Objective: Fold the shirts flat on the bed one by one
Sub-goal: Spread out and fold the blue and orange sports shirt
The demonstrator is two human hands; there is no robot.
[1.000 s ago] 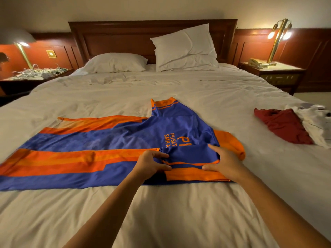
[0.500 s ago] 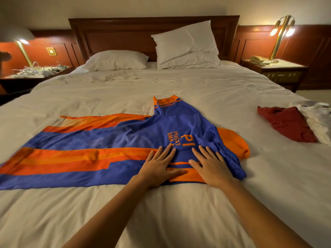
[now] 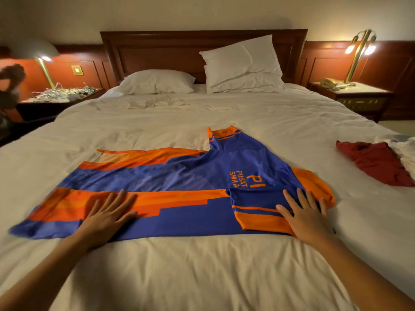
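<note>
A blue and orange jersey (image 3: pixel 179 187) lies spread sideways on the white bed (image 3: pixel 202 272), its near sleeve folded over the body. My left hand (image 3: pixel 107 218) presses flat, fingers straight, on the orange stripe toward the hem. On the folded sleeve near the collar end, my right hand (image 3: pixel 307 214) lies flat with fingers spread. A crumpled red shirt (image 3: pixel 377 162) and a white garment (image 3: pixel 404 153) lie at the bed's right edge.
Two white pillows (image 3: pixel 242 63) lean at the wooden headboard (image 3: pixel 157 52). A nightstand with cables (image 3: pixel 60 95) stands left, and a nightstand with a phone and brass lamp (image 3: pixel 350 90) stands right.
My hands were side by side on the folded sleeve; the left has slid far left along the shirt body and the right has shifted right, both pressing flat.
</note>
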